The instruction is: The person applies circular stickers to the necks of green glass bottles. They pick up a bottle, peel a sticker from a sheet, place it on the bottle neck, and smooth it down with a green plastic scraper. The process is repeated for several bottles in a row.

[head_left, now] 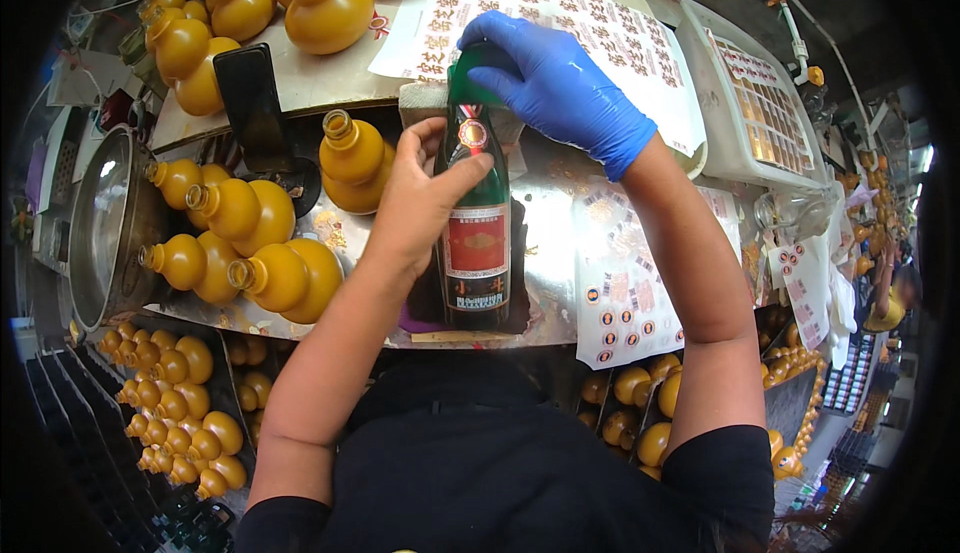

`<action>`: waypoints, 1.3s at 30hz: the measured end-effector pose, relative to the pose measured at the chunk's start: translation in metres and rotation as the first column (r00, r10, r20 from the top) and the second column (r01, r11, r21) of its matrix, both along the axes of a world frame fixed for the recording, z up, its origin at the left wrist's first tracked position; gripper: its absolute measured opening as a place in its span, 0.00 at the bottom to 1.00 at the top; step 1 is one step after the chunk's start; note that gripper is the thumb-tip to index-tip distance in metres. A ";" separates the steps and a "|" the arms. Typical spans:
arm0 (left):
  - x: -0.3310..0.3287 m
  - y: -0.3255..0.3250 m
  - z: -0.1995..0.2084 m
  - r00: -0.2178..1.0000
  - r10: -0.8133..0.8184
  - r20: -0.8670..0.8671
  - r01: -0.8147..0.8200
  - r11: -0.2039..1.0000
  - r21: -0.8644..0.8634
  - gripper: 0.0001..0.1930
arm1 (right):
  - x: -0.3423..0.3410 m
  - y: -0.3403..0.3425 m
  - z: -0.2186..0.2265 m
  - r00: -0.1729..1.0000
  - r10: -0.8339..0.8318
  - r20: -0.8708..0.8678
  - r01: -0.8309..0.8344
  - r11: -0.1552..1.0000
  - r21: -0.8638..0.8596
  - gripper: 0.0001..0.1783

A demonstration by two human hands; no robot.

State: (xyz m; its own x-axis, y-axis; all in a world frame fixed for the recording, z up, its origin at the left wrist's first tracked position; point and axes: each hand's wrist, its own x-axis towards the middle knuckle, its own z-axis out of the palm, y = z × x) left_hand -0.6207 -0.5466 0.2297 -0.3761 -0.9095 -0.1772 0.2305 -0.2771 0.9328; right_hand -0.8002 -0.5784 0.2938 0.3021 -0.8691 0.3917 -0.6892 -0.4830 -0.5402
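Observation:
A green glass bottle lies on a dark pad, its base toward me and its neck end pointing away. It carries a red rectangular label, with a round medal-and-ribbon sticker higher up. My bare left hand is closed round the bottle's upper part, the thumb pressing beside the sticker. In a blue glove, my right hand is wrapped over the bottle's green far end, fingers on one side and thumb on the other. The glove hides part of that end, so I cannot tell whether a cap is there.
Yellow gourd-shaped bottles stand to the left and at the back. A black phone leans upright near a metal basin. Sticker sheets lie at right, with a larger sheet behind and a white tray beyond.

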 end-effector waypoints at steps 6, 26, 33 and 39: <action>0.005 -0.002 0.006 0.992 0.050 -0.117 -0.019 0.968 0.249 0.20 | 0.009 0.028 -0.010 0.930 -0.106 0.352 0.132 0.990 -0.049 0.15; 0.005 0.002 -0.001 0.992 -0.123 -0.012 0.124 0.983 0.134 0.32 | 0.000 0.078 -0.031 0.522 -0.326 0.789 0.108 0.942 0.318 0.13; 0.007 0.007 0.000 0.986 -0.137 -0.092 0.145 0.986 0.078 0.35 | 0.007 0.055 -0.042 0.764 -0.243 0.598 0.050 0.946 0.321 0.17; 0.007 0.005 -0.006 0.987 -0.144 -0.078 0.150 0.985 0.084 0.35 | 0.006 0.030 -0.046 0.894 -0.219 0.391 0.238 0.971 0.000 0.16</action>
State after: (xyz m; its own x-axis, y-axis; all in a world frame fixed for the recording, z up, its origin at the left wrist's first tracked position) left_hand -0.6134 -0.5411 0.2241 -0.5191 -0.8251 -0.2230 0.2457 -0.3940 0.8857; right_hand -0.7941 -0.5480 0.2474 -0.0855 -0.8740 0.4783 -0.5259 -0.3681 -0.7668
